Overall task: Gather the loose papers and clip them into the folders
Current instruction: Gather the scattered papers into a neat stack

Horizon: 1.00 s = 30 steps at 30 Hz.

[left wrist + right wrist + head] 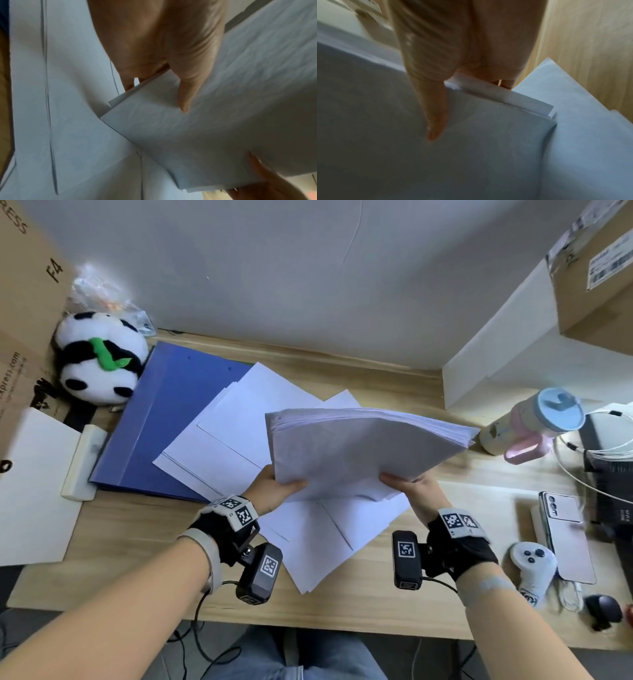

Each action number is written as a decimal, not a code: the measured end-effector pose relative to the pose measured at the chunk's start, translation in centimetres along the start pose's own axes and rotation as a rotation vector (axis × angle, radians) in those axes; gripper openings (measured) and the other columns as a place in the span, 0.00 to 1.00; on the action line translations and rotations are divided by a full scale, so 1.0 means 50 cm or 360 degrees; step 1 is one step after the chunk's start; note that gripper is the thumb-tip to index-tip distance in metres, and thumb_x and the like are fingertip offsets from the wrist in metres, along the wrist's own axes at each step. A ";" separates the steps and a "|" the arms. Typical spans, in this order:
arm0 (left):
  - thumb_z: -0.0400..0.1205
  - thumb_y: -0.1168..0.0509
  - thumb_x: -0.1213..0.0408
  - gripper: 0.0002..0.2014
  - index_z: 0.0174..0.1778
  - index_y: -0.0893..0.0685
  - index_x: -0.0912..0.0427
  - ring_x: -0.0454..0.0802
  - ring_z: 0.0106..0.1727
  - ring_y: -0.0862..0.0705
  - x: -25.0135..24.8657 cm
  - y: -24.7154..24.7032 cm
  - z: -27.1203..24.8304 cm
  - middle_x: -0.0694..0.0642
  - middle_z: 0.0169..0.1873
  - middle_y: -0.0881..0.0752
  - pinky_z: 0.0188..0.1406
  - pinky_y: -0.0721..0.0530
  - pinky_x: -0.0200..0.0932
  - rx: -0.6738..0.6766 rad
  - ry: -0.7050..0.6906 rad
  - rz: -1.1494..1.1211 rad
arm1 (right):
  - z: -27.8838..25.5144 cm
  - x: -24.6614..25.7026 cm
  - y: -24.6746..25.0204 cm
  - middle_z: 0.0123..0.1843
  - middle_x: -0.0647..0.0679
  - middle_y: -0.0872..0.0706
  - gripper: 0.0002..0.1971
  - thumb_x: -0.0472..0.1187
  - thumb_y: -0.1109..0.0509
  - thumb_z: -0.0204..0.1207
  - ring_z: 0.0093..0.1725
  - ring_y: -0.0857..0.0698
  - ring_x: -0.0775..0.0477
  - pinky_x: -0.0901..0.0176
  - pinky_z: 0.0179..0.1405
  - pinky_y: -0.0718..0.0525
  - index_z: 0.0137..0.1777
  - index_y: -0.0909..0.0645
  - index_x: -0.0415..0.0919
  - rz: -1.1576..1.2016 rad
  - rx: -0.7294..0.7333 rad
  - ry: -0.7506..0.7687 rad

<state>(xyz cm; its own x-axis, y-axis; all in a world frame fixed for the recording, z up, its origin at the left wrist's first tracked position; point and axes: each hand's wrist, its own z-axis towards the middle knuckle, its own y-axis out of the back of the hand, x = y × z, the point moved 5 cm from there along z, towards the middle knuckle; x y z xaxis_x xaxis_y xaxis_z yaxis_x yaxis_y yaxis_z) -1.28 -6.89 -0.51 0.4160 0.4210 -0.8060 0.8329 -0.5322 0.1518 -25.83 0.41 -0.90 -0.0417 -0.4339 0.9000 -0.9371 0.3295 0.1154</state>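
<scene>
A thick stack of white papers (359, 446) is lifted above the desk, sagging at the far end. My left hand (277, 487) pinches its near left corner, thumb on top. My right hand (411, 487) pinches the near right corner the same way. In the left wrist view the thumb (185, 86) lies on the paper stack (214, 121); the right wrist view shows the thumb (435, 115) on the paper stack (402, 148). More loose sheets (239, 433) lie spread on the desk underneath. Blue folders (161, 419) lie flat to the left, partly covered by sheets.
A panda plush (99, 357) and cardboard boxes (27, 302) stand at the back left. A white box (496, 354), a bottle (534, 422), a phone (565, 532), a controller (531, 566) and cables crowd the right. A white board (34, 491) lies at the left edge.
</scene>
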 end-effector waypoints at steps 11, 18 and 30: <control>0.79 0.32 0.67 0.08 0.54 0.17 0.60 0.43 0.43 0.17 -0.008 -0.036 0.031 0.55 0.44 0.16 0.38 0.20 0.23 -0.0112 -0.0067 -0.0033 | 0.025 0.038 0.045 0.30 0.62 0.10 0.07 0.36 0.17 0.58 0.32 0.14 0.70 0.68 0.42 0.16 0.32 0.11 0.47 -0.0136 -0.0184 0.0093; 0.74 0.27 0.72 0.12 0.54 0.14 0.62 0.37 0.43 0.14 0.000 -0.048 0.028 0.58 0.50 0.12 0.45 0.19 0.32 -0.0014 -0.0049 -0.0047 | 0.017 0.018 0.028 0.35 0.62 0.08 0.14 0.31 0.21 0.64 0.38 0.11 0.65 0.75 0.39 0.16 0.46 0.17 0.47 0.0126 -0.0045 0.0093; 0.77 0.29 0.66 0.11 0.54 0.17 0.56 0.13 0.32 0.23 -0.035 -0.067 0.023 0.27 0.31 0.15 0.30 0.31 0.08 0.0005 -0.0057 -0.0144 | 0.006 0.036 0.058 0.33 0.65 0.10 0.22 0.48 0.22 0.48 0.36 0.14 0.72 0.82 0.38 0.21 0.44 0.14 0.41 -0.0051 0.0022 0.0065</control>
<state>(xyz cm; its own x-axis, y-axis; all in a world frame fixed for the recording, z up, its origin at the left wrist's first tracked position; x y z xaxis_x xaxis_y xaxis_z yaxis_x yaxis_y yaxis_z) -5.23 -6.68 -0.25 0.3259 0.4407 -0.8364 0.8651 -0.4958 0.0758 -28.74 0.33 0.92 0.0023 -0.4093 0.9124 -0.9424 0.3043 0.1389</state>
